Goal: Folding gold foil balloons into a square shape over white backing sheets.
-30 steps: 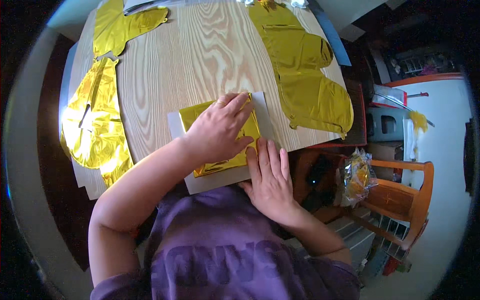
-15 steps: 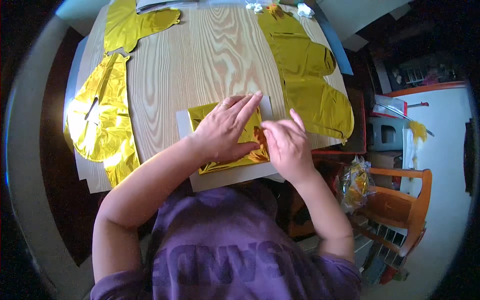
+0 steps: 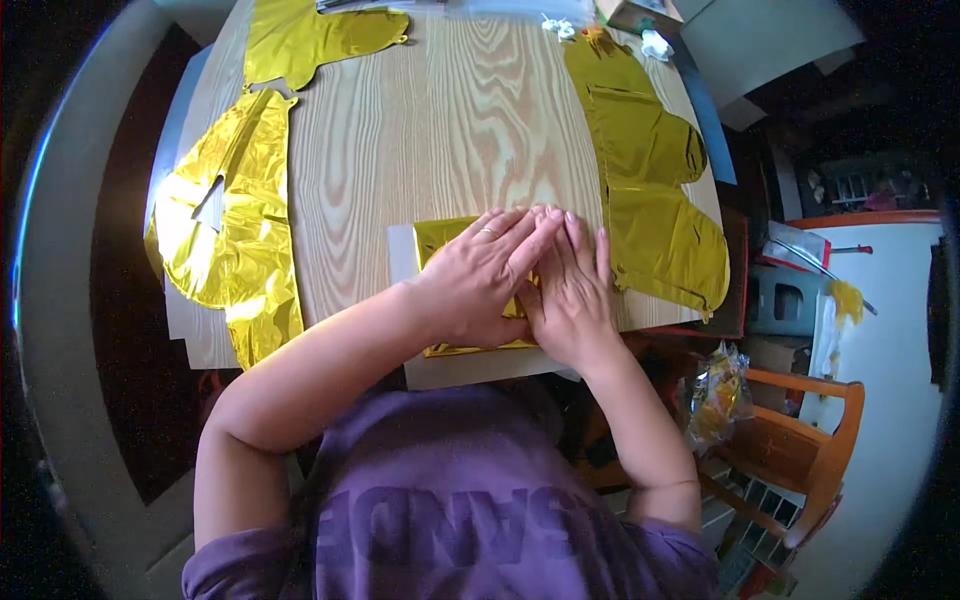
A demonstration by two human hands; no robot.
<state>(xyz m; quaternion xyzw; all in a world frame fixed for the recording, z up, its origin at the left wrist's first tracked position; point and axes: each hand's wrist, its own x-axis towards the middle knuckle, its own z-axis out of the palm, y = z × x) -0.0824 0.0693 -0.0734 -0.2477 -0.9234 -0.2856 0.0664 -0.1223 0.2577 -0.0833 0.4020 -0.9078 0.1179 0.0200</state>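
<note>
A folded sheet of shiny gold foil, which looks like a flat foil balloon (image 3: 430,235), lies on a pale sheet (image 3: 470,372) at the table's near edge. My left hand (image 3: 478,280) rests flat across the foil with fingers outstretched and holds nothing. Beside it, my right hand (image 3: 575,300) lies flat over the right part of the foil, fingers extended, its fingertips close to those of my left hand. Most of the foil is hidden under both hands.
Unfolded gold foil balloons lie flat on the wooden table (image 3: 350,180): one at the left (image 3: 250,180), another at the far left (image 3: 320,45) and one on the right (image 3: 655,170). White bits (image 3: 656,45) sit far right. A wooden chair (image 3: 835,440) with a plastic bag (image 3: 722,395) stands right.
My right hand has gone from curled and slightly lifted at the foil's right edge to flat on it, beside my left hand. The whole view has shifted a little.
</note>
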